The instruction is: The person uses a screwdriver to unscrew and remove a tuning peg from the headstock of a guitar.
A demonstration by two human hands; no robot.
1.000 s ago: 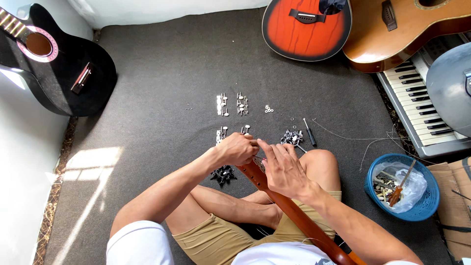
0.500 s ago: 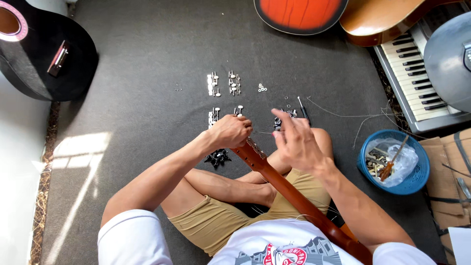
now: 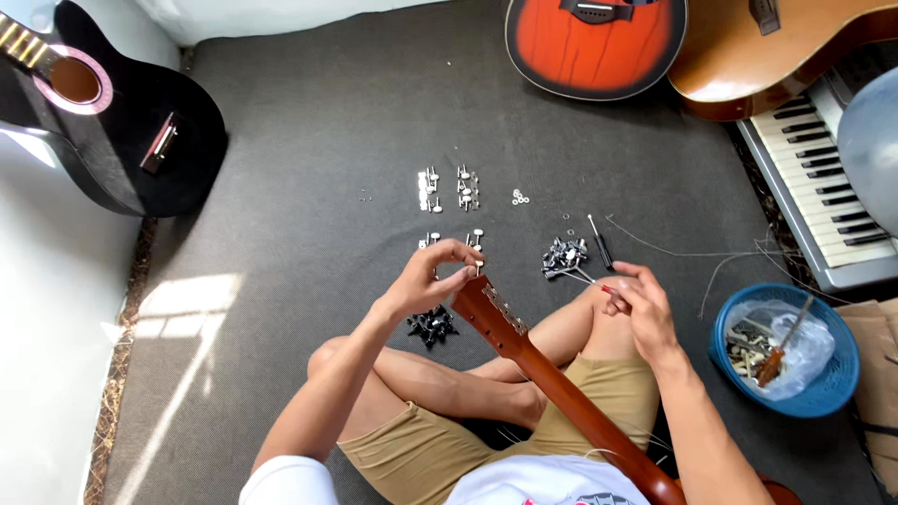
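Note:
I sit cross-legged on a dark carpet with a brown guitar neck (image 3: 552, 379) across my lap, its headstock (image 3: 493, 311) pointing away from me. My left hand (image 3: 432, 277) pinches a small silver tuner part at the headstock's tip. Over my right knee, my right hand (image 3: 640, 304) grips a small red-handled screwdriver (image 3: 606, 289) whose thin shaft points left. A pile of chrome tuners (image 3: 564, 257) lies just past that hand. Beside the headstock sits a cluster of black tuners (image 3: 432, 324).
Silver tuner strips (image 3: 447, 188), washers (image 3: 519, 197), a black screwdriver (image 3: 600, 241) and loose strings (image 3: 711, 254) lie ahead. A blue bowl (image 3: 837, 393) of tools sits right, by a keyboard (image 3: 809, 178). Black guitar (image 3: 117, 126) left; red guitar (image 3: 599, 42) and brown guitar (image 3: 758, 56) at the back.
My right hand has drawn back from the headstock to the right, over my knee, with the screwdriver. The left hand stays at the headstock's tip.

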